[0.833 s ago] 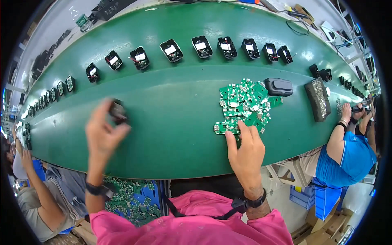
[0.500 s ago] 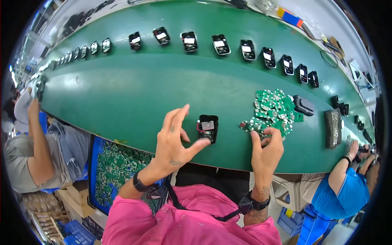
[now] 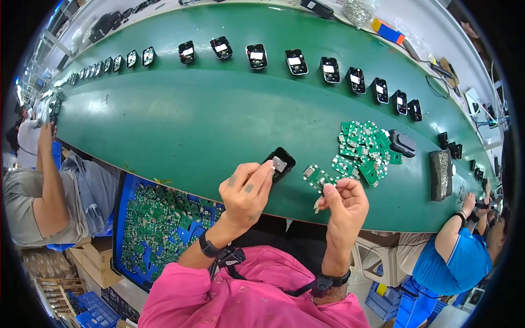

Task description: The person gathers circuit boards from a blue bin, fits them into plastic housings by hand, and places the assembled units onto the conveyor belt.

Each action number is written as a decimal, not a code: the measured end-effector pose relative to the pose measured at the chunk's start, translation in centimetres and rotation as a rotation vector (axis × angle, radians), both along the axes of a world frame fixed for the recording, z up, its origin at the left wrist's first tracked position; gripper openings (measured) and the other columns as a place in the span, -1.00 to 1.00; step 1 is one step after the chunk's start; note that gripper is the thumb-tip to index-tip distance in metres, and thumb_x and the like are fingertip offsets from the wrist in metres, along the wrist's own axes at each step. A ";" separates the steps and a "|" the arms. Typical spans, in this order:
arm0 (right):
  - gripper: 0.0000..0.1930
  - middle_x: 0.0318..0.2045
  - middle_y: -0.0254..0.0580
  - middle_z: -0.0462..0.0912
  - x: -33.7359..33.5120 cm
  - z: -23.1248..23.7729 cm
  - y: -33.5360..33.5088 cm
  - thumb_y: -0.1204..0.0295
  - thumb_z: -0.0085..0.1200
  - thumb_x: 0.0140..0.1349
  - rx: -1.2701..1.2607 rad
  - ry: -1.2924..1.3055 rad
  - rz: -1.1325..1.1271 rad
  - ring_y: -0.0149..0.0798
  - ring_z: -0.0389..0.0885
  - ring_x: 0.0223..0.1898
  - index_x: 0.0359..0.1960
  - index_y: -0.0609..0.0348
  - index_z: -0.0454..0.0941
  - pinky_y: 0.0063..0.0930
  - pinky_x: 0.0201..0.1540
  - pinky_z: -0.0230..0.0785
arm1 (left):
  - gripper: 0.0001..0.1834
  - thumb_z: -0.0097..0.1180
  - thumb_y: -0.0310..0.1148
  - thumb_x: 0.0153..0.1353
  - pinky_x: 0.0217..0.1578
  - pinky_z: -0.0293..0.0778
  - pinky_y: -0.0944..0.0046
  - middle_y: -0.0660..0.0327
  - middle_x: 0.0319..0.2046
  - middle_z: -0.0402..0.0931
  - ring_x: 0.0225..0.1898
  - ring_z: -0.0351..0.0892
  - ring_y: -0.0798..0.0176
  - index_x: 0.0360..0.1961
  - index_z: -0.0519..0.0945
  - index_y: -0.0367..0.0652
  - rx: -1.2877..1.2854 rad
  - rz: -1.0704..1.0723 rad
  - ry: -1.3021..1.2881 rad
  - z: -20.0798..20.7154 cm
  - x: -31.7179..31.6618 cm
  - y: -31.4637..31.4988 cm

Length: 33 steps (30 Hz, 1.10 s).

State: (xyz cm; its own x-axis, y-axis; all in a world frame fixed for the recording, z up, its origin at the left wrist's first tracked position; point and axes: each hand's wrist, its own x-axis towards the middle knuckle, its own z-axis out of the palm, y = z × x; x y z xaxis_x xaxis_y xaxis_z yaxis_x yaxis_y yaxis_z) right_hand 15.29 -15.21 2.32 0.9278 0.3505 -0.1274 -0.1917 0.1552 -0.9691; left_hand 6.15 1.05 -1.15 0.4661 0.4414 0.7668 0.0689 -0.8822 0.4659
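My left hand [image 3: 246, 194] is closed at the near left side of a black open case [image 3: 285, 162], its fingertips by the silvery block [image 3: 279, 163] inside. The hand covers part of the case, which sits turned at an angle near the table's front edge. In my right hand [image 3: 344, 205] a green circuit board [image 3: 318, 177] is pinched between thumb and fingers, held just right of the case. A small pale piece [image 3: 316, 206] shows below the fingers; I cannot make out what it is. Beyond that hand lies a heap of green circuit boards [image 3: 363, 145].
Black cases [image 3: 295, 62] stand in a curved row along the far side of the green table [image 3: 219, 109]. A dark rounded object [image 3: 402, 143] and a grey block [image 3: 440, 176] lie right. A blue tray [image 3: 180, 246] of boards sits lower left. Other people work at both sides.
My right hand has lifted a circuit board off the heap and brought it left. My left hand has moved from open beside the case to closed on it, and the case has turned.
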 end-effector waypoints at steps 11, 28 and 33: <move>-0.83 -0.43 -0.23 0.63 -1.4 -1.0 4.0 0.57 0.23 0.28 0.079 0.177 0.209 -0.45 0.63 -0.53 -0.20 0.31 0.47 -0.64 -0.48 0.49 | -0.84 0.27 -0.68 0.08 -0.50 0.39 0.43 0.19 -0.35 0.63 -0.51 0.53 0.42 -0.28 0.73 -0.32 -0.620 -0.322 0.109 0.4 -0.7 0.5; -0.78 -0.40 -0.24 0.62 -1.9 -2.1 5.6 0.55 0.27 0.27 -0.135 0.006 0.112 -0.49 0.62 -0.51 -0.20 0.32 0.45 -0.67 -0.48 0.49 | -0.32 0.22 -0.48 0.11 -0.37 0.48 0.43 0.08 0.32 0.31 -0.33 0.53 0.42 0.33 0.43 -0.21 -0.710 -0.625 0.673 3.4 0.2 6.5; -0.78 -0.38 -0.29 0.58 -1.6 -2.7 4.9 0.54 0.27 0.28 -0.116 -0.066 0.116 -0.52 0.61 -0.46 -0.18 0.30 0.45 -0.69 -0.44 0.50 | -0.44 0.15 -0.53 0.20 -0.25 0.52 0.40 0.16 0.09 0.53 -0.26 0.53 0.44 0.27 0.48 -0.15 -0.873 -0.746 0.593 3.3 -0.3 4.7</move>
